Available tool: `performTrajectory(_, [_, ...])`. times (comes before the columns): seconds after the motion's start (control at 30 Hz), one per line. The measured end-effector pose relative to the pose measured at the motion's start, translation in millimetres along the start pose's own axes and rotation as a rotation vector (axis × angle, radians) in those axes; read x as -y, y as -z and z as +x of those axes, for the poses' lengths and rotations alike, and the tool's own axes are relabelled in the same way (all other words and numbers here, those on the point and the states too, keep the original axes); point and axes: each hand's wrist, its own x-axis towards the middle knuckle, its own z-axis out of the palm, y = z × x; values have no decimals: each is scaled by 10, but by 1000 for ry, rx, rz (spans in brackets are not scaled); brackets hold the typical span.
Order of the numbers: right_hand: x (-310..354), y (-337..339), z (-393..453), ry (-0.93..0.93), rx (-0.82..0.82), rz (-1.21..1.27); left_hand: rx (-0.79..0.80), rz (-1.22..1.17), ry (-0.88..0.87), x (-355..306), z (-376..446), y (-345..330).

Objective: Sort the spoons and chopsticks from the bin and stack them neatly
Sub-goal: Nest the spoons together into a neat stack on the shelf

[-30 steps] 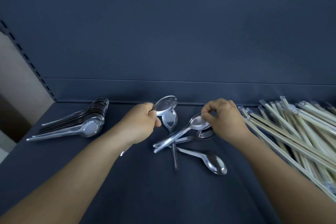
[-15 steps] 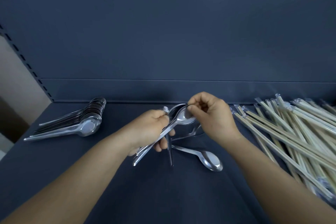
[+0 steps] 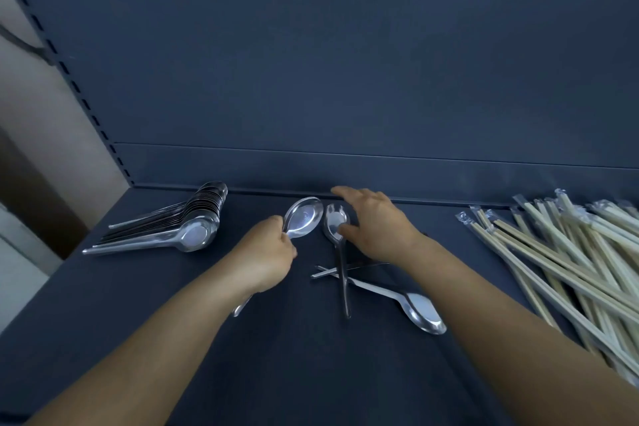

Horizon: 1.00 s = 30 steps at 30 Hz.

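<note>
My left hand point(image 3: 268, 261) grips steel spoons point(image 3: 304, 217) by their handles, bowls pointing up and away, handle ends sticking out below the wrist. My right hand point(image 3: 371, 225) hovers with fingers spread over loose spoons on the dark shelf, its thumb near the bowl of an upright-lying spoon point(image 3: 337, 223). A second loose spoon point(image 3: 422, 313) lies with its bowl toward me on the right; another handle crosses under them. A nested stack of spoons point(image 3: 193, 226) lies at the left. Wrapped chopsticks point(image 3: 567, 252) are piled at the right.
The dark blue shelf floor point(image 3: 294, 356) ends at a back wall with a low lip point(image 3: 345, 173). A perforated upright point(image 3: 69, 73) borders the left side, with a beige wall beyond it.
My right hand let go of the spoon it passed into my left hand and moved back over the loose spoons, fingers spreading. My left hand shifted left with the spoons.
</note>
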Motion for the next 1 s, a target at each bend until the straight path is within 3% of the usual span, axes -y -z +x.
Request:
performTrajectory(0.13, [35, -36, 85, -30, -39, 42, -21, -49, 25, 59, 10, 32])
performTrajectory(0.33, [-26, 150, 71, -156, -247, 459, -64, -232, 19, 16, 65, 21])
performTrajectory(0.5, [-26, 228, -76, -245, -266, 693, 75, -413, -12, -237, 18, -86])
performTrajectory(0.6, [-59, 257, -180, -269, -312, 647, 166, -387, -74, -344, -13, -173])
performTrajectory(0.7, [-120, 297, -306, -261, -332, 437, 218, -333, -131, -380, -14, -263])
performTrajectory(0.8, [-247, 376, -480, -285, -310, 321, 174, -181, -168, -368, 35, -300])
performTrajectory(1.0, [-491, 434, -751, -504, -19, 78, 97, -18, -205, -368, 116, -262])
